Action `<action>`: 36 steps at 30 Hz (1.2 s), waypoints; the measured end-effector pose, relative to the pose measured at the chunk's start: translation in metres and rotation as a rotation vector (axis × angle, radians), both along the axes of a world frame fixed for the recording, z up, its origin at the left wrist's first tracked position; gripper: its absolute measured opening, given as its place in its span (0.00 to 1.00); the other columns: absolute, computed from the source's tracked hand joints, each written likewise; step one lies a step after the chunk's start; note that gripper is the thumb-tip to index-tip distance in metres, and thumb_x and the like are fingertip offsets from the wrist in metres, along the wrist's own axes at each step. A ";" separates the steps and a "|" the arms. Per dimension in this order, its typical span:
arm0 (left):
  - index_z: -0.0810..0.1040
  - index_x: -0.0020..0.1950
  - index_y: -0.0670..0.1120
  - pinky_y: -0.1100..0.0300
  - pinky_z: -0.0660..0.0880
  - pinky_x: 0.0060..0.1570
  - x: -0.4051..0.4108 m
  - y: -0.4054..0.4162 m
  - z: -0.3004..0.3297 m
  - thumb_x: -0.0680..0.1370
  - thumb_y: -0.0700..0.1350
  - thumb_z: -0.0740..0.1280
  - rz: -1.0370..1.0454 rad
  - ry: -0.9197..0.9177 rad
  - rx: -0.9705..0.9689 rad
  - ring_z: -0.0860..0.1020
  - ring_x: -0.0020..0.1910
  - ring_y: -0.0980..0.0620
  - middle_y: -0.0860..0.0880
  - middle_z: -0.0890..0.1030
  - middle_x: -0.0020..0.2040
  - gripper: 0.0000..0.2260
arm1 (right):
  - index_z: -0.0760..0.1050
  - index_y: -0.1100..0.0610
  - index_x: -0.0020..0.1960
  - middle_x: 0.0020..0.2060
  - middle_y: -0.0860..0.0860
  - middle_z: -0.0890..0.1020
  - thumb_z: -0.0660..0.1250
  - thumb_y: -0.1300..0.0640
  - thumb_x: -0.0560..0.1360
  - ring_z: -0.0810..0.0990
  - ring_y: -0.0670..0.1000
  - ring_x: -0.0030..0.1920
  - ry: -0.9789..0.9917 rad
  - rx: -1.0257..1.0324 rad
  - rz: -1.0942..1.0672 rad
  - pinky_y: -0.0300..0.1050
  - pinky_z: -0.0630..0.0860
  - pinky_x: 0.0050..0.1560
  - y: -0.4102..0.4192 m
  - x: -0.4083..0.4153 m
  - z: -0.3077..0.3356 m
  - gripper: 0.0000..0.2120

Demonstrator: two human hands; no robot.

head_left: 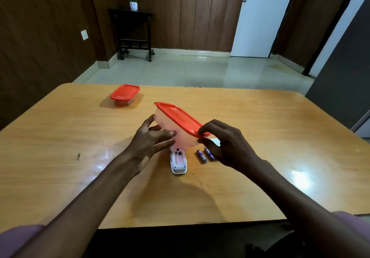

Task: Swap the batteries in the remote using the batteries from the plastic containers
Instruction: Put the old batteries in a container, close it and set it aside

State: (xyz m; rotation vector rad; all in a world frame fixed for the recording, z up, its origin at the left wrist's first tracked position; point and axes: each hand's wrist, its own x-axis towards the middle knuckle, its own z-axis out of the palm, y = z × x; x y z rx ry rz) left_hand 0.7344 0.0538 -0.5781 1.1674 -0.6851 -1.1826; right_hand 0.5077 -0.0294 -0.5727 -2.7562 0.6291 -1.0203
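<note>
**Observer:** Where do you have the container, and why that tilt?

**Operator:** I'm holding the near plastic container [176,129] up off the counter [260,137], just above the remote [178,161]. It's tipped so the red lid [178,117] faces up and to my right, which puts the lid's near corner under my right hand [226,143]. I judge that's the corner to peel from.

**Observer:** And the fingers?

**Operator:** On the right hand, thumb and fingertips are pinched on the lid's rim at that corner, one above and one below. My left hand [150,141] cradles the clear tub from the other side, fingers [164,133] spread and nearly straight against its wall and underside, bracing it rather than clutching it.

**Observer:** The remote?

**Operator:** It lies face down on the counter between my wrists, back cover off, battery bay showing. The bay looks empty, though the tub hides its far end. Two batteries [205,155] lie side by side just to its right, beside my right hand; I take those for the old ones.

**Observer:** The other container?

**Operator:** The second container [124,95] sits well apart at the far left, lid on. I can't tell what's inside either tub; the one I hold is too cloudy and blurred.

**Observer:** Next?

**Operator:** Lift the corner while the left hand steadies, keeping the tub level enough that nothing spills.
</note>
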 end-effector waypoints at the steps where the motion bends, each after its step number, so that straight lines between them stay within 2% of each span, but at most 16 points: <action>1: 0.70 0.73 0.49 0.47 0.82 0.52 0.003 0.000 0.000 0.62 0.33 0.77 -0.009 0.022 -0.019 0.82 0.59 0.39 0.40 0.79 0.64 0.41 | 0.81 0.60 0.53 0.48 0.51 0.83 0.74 0.64 0.74 0.83 0.52 0.45 0.002 0.025 0.032 0.43 0.78 0.43 -0.002 -0.002 -0.001 0.08; 4: 0.75 0.69 0.49 0.45 0.82 0.53 0.013 0.002 -0.005 0.58 0.39 0.79 -0.033 0.031 -0.055 0.80 0.60 0.38 0.41 0.80 0.62 0.39 | 0.80 0.59 0.54 0.50 0.49 0.84 0.72 0.65 0.75 0.83 0.53 0.48 -0.005 0.092 0.087 0.51 0.79 0.45 -0.009 -0.006 -0.009 0.09; 9: 0.77 0.67 0.47 0.51 0.82 0.51 0.012 0.003 -0.009 0.50 0.44 0.86 -0.018 -0.090 -0.042 0.80 0.62 0.41 0.41 0.81 0.63 0.45 | 0.79 0.60 0.57 0.55 0.51 0.83 0.69 0.71 0.75 0.83 0.54 0.52 -0.055 0.108 0.043 0.54 0.80 0.49 -0.020 -0.006 -0.014 0.13; 11: 0.77 0.67 0.46 0.50 0.82 0.54 0.006 0.001 -0.009 0.48 0.48 0.87 0.026 -0.182 -0.019 0.80 0.61 0.42 0.42 0.82 0.62 0.48 | 0.77 0.59 0.60 0.58 0.51 0.83 0.67 0.72 0.74 0.83 0.54 0.55 -0.061 0.102 0.012 0.54 0.80 0.50 -0.017 -0.004 -0.009 0.18; 15: 0.68 0.70 0.49 0.48 0.80 0.58 -0.011 0.002 -0.007 0.45 0.54 0.88 0.132 -0.429 0.017 0.78 0.62 0.45 0.46 0.75 0.67 0.56 | 0.76 0.57 0.66 0.61 0.52 0.82 0.67 0.57 0.75 0.80 0.54 0.61 -0.026 0.043 0.069 0.47 0.77 0.61 0.010 0.007 0.003 0.20; 19: 0.61 0.69 0.49 0.56 0.80 0.56 -0.024 0.012 -0.017 0.55 0.40 0.86 0.179 -0.494 -0.073 0.78 0.61 0.52 0.51 0.74 0.65 0.50 | 0.79 0.57 0.65 0.63 0.52 0.82 0.67 0.47 0.79 0.79 0.52 0.66 -0.059 -0.003 0.079 0.50 0.77 0.63 0.030 0.029 -0.003 0.19; 21: 0.60 0.69 0.50 0.64 0.79 0.50 -0.029 0.013 -0.018 0.59 0.39 0.85 0.200 -0.532 -0.089 0.77 0.60 0.55 0.53 0.73 0.63 0.47 | 0.81 0.58 0.63 0.62 0.54 0.83 0.66 0.48 0.80 0.80 0.53 0.65 -0.088 -0.078 0.052 0.50 0.77 0.62 0.033 0.034 -0.006 0.18; 23: 0.60 0.70 0.50 0.64 0.78 0.49 -0.032 0.010 -0.019 0.61 0.40 0.84 0.204 -0.541 -0.087 0.77 0.58 0.55 0.53 0.73 0.62 0.46 | 0.81 0.60 0.62 0.60 0.55 0.83 0.65 0.50 0.81 0.80 0.54 0.64 -0.091 -0.164 0.037 0.51 0.77 0.63 0.032 0.034 -0.007 0.17; 27: 0.65 0.69 0.52 0.50 0.82 0.54 -0.033 0.006 -0.024 0.54 0.54 0.85 0.245 -0.582 -0.076 0.80 0.59 0.51 0.50 0.77 0.62 0.49 | 0.81 0.64 0.61 0.59 0.59 0.84 0.63 0.50 0.83 0.81 0.58 0.63 -0.066 -0.306 -0.006 0.55 0.78 0.61 0.035 0.038 -0.012 0.19; 30: 0.64 0.69 0.53 0.48 0.81 0.55 -0.034 0.007 -0.024 0.51 0.54 0.83 0.264 -0.529 -0.076 0.80 0.59 0.50 0.51 0.77 0.63 0.50 | 0.80 0.67 0.60 0.58 0.62 0.84 0.60 0.53 0.84 0.82 0.60 0.62 -0.075 -0.360 -0.041 0.57 0.79 0.59 0.036 0.043 -0.017 0.19; 33: 0.65 0.67 0.53 0.51 0.81 0.54 -0.037 0.008 -0.023 0.50 0.51 0.83 0.276 -0.498 -0.099 0.80 0.58 0.53 0.52 0.77 0.61 0.49 | 0.80 0.68 0.57 0.56 0.63 0.84 0.56 0.54 0.85 0.84 0.61 0.59 -0.132 -0.360 -0.044 0.57 0.81 0.57 0.039 0.047 -0.019 0.20; 35: 0.64 0.68 0.51 0.53 0.81 0.54 -0.036 0.010 -0.023 0.49 0.52 0.84 0.267 -0.498 -0.113 0.79 0.60 0.53 0.52 0.76 0.63 0.50 | 0.80 0.68 0.56 0.53 0.62 0.85 0.59 0.59 0.84 0.85 0.60 0.54 -0.176 -0.313 -0.030 0.53 0.82 0.55 0.041 0.046 -0.017 0.15; 36: 0.64 0.69 0.51 0.54 0.81 0.55 -0.036 0.011 -0.024 0.50 0.50 0.85 0.255 -0.506 -0.130 0.78 0.61 0.52 0.52 0.74 0.64 0.51 | 0.80 0.67 0.55 0.49 0.61 0.85 0.61 0.61 0.83 0.85 0.59 0.49 -0.213 -0.271 -0.039 0.50 0.82 0.50 0.041 0.045 -0.012 0.12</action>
